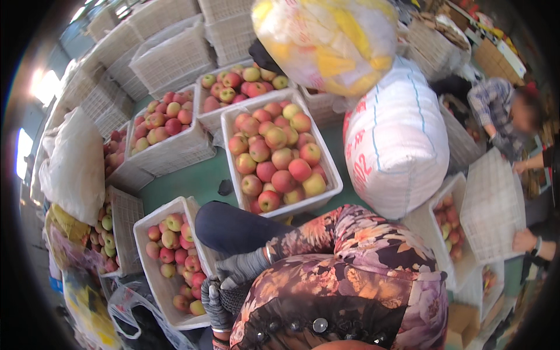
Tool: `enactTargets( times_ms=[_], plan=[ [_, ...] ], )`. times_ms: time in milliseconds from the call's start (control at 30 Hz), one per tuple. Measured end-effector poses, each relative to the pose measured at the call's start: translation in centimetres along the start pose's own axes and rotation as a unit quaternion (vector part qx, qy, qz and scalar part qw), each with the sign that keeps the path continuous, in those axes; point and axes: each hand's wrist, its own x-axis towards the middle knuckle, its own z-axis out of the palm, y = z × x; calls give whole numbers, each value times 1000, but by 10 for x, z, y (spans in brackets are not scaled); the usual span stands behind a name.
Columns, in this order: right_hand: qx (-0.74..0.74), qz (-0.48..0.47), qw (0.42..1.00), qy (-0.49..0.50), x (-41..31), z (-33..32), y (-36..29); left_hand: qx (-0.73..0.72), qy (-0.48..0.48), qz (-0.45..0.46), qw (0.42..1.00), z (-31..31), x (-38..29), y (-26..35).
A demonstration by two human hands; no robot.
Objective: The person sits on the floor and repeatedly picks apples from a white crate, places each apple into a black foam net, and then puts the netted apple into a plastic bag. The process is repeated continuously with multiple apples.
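Observation:
My right hand (pixel 240 271), in a grey knit glove with a silver bracelet at the wrist, rests against my left hand (pixel 215 304), gloved alike. Their fingers meet beside the right wall of a white plastic crate (pixel 146 258) of red and green apples (pixel 169 239). Dark grey knit material (pixel 234 299) shows between the hands; whether it is part of a glove or a separate piece I cannot tell, and the fingers are partly hidden. Just above my bent knee (pixel 236 227) stands a larger full view of another white crate (pixel 334 186), filled with apples (pixel 283 180).
More apple crates (pixel 175 151) stand at the upper left, before stacked crates (pixel 170 57). A big white woven sack (pixel 398 144) and a yellow-and-white bag (pixel 328 43) bulge at the upper right. At the right, a person's hands hold a crate (pixel 492 201); another person sits behind. Plastic bags (pixel 131 306) lie lower left.

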Motion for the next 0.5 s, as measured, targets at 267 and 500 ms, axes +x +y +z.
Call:
enactTargets(
  times_ms=[267,500],
  plan=[
    [-50,10,996,-67,-18,6,16,-318,72,-124,937,-7,-36,-41],
    [67,101,991,-48,13,26,-5,-592,75,-93,797,15,-71,-35]
  ],
)
